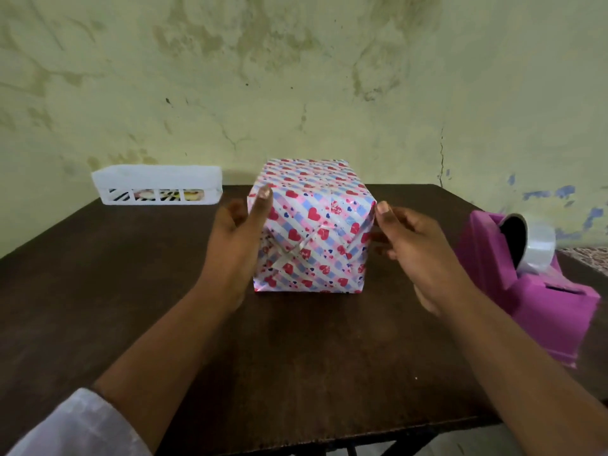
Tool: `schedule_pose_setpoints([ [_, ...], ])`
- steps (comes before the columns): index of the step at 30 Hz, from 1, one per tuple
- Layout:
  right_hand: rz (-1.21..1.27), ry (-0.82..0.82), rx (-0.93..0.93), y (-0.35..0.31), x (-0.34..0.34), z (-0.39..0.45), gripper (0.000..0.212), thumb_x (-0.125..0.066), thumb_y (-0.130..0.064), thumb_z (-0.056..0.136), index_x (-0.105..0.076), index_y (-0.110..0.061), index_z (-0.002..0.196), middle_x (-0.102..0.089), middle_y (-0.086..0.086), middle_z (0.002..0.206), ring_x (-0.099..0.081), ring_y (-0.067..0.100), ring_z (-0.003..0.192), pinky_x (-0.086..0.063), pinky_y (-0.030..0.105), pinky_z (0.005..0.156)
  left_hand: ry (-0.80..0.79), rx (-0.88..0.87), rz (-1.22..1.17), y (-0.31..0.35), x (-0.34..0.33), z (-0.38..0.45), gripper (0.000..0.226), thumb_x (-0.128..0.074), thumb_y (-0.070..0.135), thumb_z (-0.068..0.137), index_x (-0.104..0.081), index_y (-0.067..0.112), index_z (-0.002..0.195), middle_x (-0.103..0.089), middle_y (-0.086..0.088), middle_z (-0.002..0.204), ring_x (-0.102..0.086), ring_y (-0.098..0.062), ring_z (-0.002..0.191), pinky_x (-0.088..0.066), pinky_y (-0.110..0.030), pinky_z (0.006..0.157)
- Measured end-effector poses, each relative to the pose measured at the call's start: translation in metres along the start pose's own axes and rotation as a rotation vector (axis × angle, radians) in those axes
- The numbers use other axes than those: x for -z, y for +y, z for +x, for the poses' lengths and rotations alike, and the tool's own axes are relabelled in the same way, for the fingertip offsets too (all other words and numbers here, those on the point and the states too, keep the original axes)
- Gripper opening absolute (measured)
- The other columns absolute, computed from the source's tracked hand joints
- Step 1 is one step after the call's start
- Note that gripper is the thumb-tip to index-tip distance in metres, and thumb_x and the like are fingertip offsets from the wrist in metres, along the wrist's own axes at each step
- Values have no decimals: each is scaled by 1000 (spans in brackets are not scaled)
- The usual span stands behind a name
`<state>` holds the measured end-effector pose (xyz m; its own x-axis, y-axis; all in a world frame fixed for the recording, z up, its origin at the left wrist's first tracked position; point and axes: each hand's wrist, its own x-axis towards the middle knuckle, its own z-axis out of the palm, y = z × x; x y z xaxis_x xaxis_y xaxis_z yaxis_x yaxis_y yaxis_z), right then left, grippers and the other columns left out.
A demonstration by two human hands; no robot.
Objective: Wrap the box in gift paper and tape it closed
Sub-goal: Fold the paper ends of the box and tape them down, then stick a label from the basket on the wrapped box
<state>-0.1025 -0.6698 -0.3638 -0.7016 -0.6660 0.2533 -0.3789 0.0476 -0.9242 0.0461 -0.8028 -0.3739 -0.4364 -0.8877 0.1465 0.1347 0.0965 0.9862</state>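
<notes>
The wrapped box (311,225) stands on the counter (131,291). Left hand (235,235) and right hand (414,245) flank it, released. Paper likely slick, tearable; grip opposite side faces.

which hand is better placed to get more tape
Right. The right hand is beside the tape dispenser on the table's right side; the left hand is across the wrapped box.

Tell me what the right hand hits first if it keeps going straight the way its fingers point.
The right hand points left, toward the wrapped box. It would likely meet the box's right side first; its fingertips already look at that edge, though depth is unclear.
</notes>
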Motion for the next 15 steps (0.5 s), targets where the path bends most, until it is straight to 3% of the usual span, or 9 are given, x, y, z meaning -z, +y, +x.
schedule_pose_setpoints([
  [2, 71, -6, -40, -3, -10, -1, 40, -41, -44, 93, -57, -21, 122, -62, -3, 121, -57, 9, 103, -46, 31, 94, -60, 45, 54, -3, -4, -6, 98, -56, 74, 50, -43, 28, 136, -57, 5, 130, -56, -18, 114, -47, -45, 96],
  [3, 108, -8, -48, -4, -14, -2, 41, -40, -43, 94, -55, -20, 125, -61, -6, 118, -56, 3, 97, -46, 23, 88, -67, 36, 74, -4, -4, -4, 94, -56, 73, 53, -44, 30, 136, -57, 6, 129, -56, -18, 114, -46, -45, 97],
  [5, 140, 12, -29, -7, -23, -17, 38, -41, -43, 94, -56, -23, 123, -61, -17, 104, -55, -6, 87, -44, 12, 74, -46, 82, 13, -3, -2, 4, 79, -59, 70, 65, -50, 30, 132, -59, 6, 127, -57, -20, 113, -44, -46, 99],
  [8, 38, 39, 135, -4, -37, -49, 35, -49, -52, 90, -62, -27, 110, -65, -15, 109, -59, -4, 98, -47, 15, 85, -94, 259, -171, -3, 8, 20, 57, -59, 63, 74, -66, 22, 114, -68, -3, 114, -64, -23, 103, -45, -42, 96],
  [11, 91, -91, 167, -7, -49, -79, 24, -55, -43, 89, -58, -37, 112, -64, -15, 113, -60, -8, 97, -44, 4, 76, -97, 295, -250, -3, 15, 27, 53, -51, 67, 81, -68, 25, 108, -71, -4, 108, -67, -25, 98, -47, -43, 93],
  [12, 151, -69, 142, -6, -47, -78, 25, -57, -37, 89, -58, -37, 114, -62, -16, 114, -60, -8, 98, -47, 8, 76, -31, 279, -221, -2, 17, 29, 51, -48, 66, 84, -66, 26, 111, -69, -3, 111, -65, -25, 101, -46, -45, 94],
  [15, 179, 312, 148, 3, -25, -45, 26, -53, -28, 91, -52, -34, 117, -54, -9, 124, -55, -2, 104, -42, 14, 77, 251, 121, -59, -1, 22, 28, 57, -37, 60, 92, -45, 25, 136, -51, 1, 136, -47, -23, 126, -34, -46, 107],
])
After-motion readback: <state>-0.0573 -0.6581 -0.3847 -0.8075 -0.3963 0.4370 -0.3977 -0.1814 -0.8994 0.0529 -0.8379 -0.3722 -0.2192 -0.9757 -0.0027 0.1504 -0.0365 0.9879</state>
